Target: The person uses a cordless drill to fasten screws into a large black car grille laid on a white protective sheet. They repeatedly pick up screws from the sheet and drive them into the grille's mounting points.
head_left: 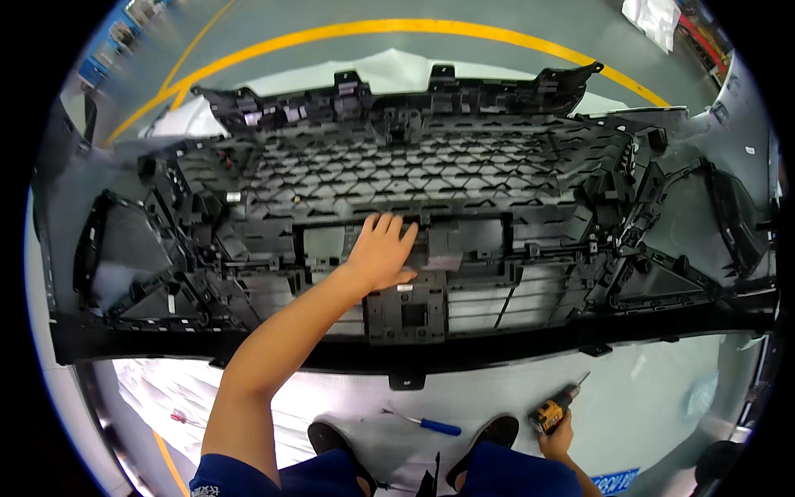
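Observation:
A large car front bumper (489, 354) lies across the view with its inner side up, its black honeycomb grille (397, 174) in the middle. My left hand (383, 253) rests on the centre of the bumper, just below the grille. Its fingers are stretched out and slightly apart, with the thumb out to the right. Below it sits a square black bracket (406, 315). At the lower right my right hand (561, 439) is wrapped round a yellow-and-black cordless drill (550, 412). The drill's long bit points up and right, apart from the bumper.
A blue-handled screwdriver (439, 427) lies on the white surface near my shoes. Further left is a small red-handled tool (182, 417). Crumpled clear plastic (702, 393) lies at the right. Beyond the bumper, a yellow line (397, 26) curves across the grey floor.

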`<state>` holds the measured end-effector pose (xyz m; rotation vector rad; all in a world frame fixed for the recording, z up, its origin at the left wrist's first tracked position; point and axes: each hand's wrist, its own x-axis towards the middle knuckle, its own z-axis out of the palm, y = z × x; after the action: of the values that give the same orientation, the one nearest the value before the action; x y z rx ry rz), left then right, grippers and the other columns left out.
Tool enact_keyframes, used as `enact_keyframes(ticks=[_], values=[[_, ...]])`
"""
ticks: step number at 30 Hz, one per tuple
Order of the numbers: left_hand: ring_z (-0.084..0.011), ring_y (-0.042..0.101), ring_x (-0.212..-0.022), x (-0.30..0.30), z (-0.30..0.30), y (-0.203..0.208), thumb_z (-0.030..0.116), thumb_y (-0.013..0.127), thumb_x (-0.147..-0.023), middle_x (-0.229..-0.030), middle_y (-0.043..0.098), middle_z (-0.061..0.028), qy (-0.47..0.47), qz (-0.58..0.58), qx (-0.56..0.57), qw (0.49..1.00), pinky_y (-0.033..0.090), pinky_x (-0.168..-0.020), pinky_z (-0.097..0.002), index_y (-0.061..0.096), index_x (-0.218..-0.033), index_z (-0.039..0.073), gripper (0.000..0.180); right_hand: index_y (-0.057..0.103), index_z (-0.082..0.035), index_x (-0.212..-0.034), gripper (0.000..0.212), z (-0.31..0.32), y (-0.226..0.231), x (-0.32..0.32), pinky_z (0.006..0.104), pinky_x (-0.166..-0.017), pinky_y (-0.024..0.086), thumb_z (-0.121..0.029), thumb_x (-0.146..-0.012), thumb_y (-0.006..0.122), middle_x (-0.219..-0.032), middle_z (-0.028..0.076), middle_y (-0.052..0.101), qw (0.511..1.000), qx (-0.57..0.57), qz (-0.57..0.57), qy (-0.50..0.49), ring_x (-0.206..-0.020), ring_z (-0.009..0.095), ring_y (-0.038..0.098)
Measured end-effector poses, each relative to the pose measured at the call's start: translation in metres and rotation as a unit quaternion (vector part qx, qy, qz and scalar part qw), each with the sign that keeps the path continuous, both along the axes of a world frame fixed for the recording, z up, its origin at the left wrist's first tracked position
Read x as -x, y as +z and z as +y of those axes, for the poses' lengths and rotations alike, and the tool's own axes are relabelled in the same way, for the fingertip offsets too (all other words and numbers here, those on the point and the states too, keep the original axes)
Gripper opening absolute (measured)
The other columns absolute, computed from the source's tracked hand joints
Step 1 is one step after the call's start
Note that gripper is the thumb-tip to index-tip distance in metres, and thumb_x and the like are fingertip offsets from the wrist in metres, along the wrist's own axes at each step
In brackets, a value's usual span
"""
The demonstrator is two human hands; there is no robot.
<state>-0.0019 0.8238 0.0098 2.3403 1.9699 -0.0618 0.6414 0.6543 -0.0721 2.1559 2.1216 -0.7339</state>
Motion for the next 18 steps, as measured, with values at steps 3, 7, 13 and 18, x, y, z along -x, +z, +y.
enact_keyframes(ticks=[3,7,13,18], values=[[-0.0344,0.050,-0.113,0.004,0.003,-0.002,0.048,0.083,-0.073,-0.114,0.054,-0.0180,0.064,-0.046,-0.028,0.996,0.037,-0.102,-0.0471,0.059,-0.125,0.005,0.071,0.032,0.003,-0.146,0.092,0.000,0.001,0.009,0.0488,-0.086,0.054,-0.009,-0.063,0.070,-0.117,0.028,0.064,1.000,-0.003,-0.013,0.009,-0.101,0.048,0.065],[-0.0293,0.052,-0.115,0.013,0.000,-0.001,0.028,0.079,-0.077,-0.113,0.057,-0.0129,0.059,-0.054,-0.090,0.993,0.038,-0.102,-0.0447,0.062,-0.121,0.010,0.051,0.030,0.003,-0.147,0.092,-0.007,0.001,0.011,0.0486,-0.086,0.054,-0.012,-0.066,0.071,-0.119,0.028,0.064,1.000,-0.008,-0.021,0.020,-0.101,0.048,0.065],[-0.0279,0.050,-0.125,0.030,0.004,-0.007,0.011,0.075,-0.076,-0.124,0.059,-0.0075,0.085,0.006,-0.015,0.996,0.039,-0.104,-0.0436,0.063,-0.126,0.020,0.052,0.027,0.003,-0.148,0.095,-0.006,-0.001,0.012,0.0493,-0.089,0.053,-0.017,-0.068,0.074,-0.121,0.028,0.063,0.999,0.028,-0.039,0.006,-0.104,0.048,0.064],[-0.0290,0.048,-0.127,0.038,0.006,-0.008,0.009,0.073,-0.077,-0.130,0.056,-0.0075,0.051,-0.011,0.008,0.999,0.042,-0.103,-0.0440,0.060,-0.132,0.022,0.058,0.028,0.003,-0.148,0.095,-0.005,0.000,0.012,0.0493,-0.089,0.053,-0.017,-0.067,0.075,-0.121,0.029,0.063,0.999,0.025,-0.035,0.008,-0.105,0.048,0.064]])
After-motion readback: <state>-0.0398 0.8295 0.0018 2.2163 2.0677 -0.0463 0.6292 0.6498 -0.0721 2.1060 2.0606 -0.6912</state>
